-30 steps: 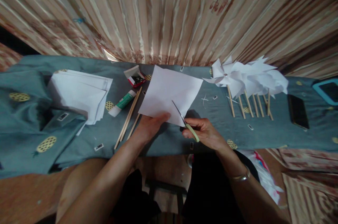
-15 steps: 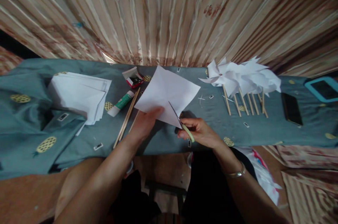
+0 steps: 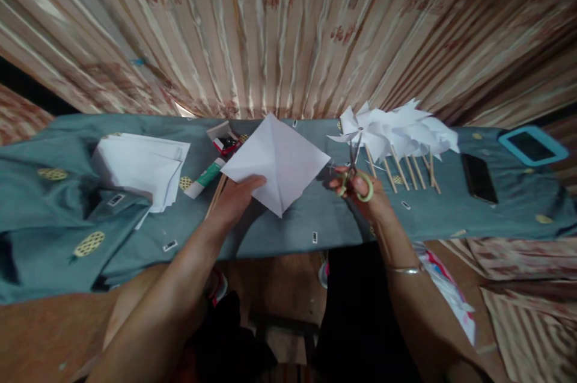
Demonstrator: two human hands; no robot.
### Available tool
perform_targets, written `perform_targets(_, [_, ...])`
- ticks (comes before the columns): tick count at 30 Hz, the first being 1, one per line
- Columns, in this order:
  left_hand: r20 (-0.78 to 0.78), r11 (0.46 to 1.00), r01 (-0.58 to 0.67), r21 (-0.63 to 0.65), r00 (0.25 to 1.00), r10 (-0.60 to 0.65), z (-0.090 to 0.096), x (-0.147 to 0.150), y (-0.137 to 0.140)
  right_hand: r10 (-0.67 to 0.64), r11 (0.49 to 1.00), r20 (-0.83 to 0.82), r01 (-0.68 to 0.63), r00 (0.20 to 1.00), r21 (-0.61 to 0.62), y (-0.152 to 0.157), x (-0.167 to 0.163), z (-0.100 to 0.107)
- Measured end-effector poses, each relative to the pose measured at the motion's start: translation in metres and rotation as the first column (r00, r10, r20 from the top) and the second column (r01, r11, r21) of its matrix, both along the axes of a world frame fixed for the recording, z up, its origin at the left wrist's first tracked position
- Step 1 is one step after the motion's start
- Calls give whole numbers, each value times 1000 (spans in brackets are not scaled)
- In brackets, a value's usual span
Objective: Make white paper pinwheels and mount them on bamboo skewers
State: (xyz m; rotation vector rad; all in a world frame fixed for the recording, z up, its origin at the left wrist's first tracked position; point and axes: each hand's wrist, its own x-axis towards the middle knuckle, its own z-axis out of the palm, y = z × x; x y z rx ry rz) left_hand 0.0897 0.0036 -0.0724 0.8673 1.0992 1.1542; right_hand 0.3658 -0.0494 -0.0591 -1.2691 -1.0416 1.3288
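Note:
A creased white square of paper (image 3: 295,157) is held up over the cloth-covered table, one corner pointing toward me. My left hand (image 3: 237,196) grips its left lower edge, thumb on top and fingers hidden underneath. To the right of the sheet and apart from it, my right hand (image 3: 363,190) is closed around scissors (image 3: 354,169) with pale green handles. Their blades point up and away from me, before the paper pinwheels (image 3: 401,127) on wooden sticks.
At left lies a stack of white paper (image 3: 139,166). A glue stick (image 3: 205,178), wooden sticks (image 3: 216,195) and a small open box (image 3: 225,139) are near the held sheet. A phone (image 3: 479,178) and a blue-framed tablet (image 3: 533,145) lie at right. A curtain (image 3: 279,34) hangs behind.
The scissors have come away from the paper's lower right edge and moved right, blades now pointing up. The sheet has turned in my left hand, bringing a corner toward me.

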Motion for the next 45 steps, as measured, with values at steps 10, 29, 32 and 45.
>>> perform_targets(10, [-161,957,282,-71,943,-290,5,16,-16,-22,998,57,25,998,-61,11,-13,-6])
perform_targets(29, [243,915,371,-155,912,-329,1,31,-28,-484,868,-228,496,845,-4,25,-35,-13])
perform_targets(32, [353,909,365,-203,893,-280,0,37,-32,-440,893,-265,449,858,-30,23,-46,-12])
perform_targets(45, [260,990,-69,-120,960,99,17,15,-4,-1,999,-57,-1,998,-34,8,-68,-2])
